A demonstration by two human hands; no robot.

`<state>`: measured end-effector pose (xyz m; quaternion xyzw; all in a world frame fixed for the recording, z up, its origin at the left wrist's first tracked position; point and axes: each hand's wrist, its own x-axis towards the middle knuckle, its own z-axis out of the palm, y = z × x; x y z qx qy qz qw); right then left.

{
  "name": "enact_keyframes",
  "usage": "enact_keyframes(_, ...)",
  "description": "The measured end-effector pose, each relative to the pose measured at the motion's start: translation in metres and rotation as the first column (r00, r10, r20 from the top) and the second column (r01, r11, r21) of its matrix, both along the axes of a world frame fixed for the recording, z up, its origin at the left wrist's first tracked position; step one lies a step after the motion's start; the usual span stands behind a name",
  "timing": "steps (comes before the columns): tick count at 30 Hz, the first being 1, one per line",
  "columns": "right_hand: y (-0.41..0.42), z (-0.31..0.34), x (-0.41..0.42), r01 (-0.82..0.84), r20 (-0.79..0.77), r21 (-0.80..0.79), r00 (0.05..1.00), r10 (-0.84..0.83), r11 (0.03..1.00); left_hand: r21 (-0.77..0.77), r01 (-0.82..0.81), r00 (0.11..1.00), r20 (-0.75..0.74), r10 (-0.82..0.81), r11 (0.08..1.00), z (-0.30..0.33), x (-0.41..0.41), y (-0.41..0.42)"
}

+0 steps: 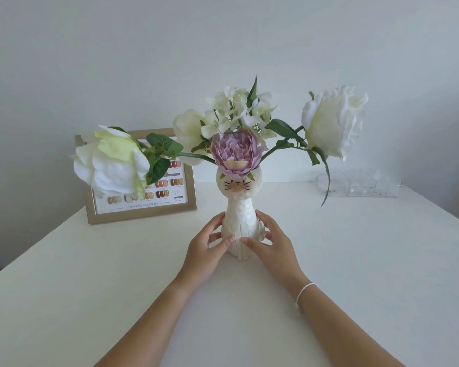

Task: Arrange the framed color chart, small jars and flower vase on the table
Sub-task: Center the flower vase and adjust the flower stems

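A cream cat-shaped flower vase stands upright in the middle of the white table, filled with white roses and a purple peony. My left hand wraps its lower left side and my right hand wraps its lower right side, thumbs meeting at the front. The framed color chart in a gold frame stands at the back left against the wall, partly hidden by a white rose. No small jars are visible.
A clear acrylic organizer box sits at the back right by the wall. The table's left edge runs diagonally from the frame toward the lower left. A drooping leaf stem hangs in front of the organizer.
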<state>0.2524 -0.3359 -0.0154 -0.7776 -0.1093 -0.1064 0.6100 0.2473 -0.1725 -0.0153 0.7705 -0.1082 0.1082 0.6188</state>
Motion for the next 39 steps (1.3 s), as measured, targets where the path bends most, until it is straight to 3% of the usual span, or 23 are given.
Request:
enact_keyframes(22, -0.065, 0.000, 0.160, 0.169, 0.031, -0.008, 0.985, -0.169, 0.986, -0.023, 0.145, 0.989, -0.006, -0.145, 0.989, 0.003, 0.182, -0.076)
enact_keyframes(39, -0.068, 0.003, 0.185, 0.187, 0.025, -0.034, 0.982, -0.187, 0.982, -0.004, 0.171, 0.985, 0.013, -0.171, 0.985, 0.003, 0.211, -0.080)
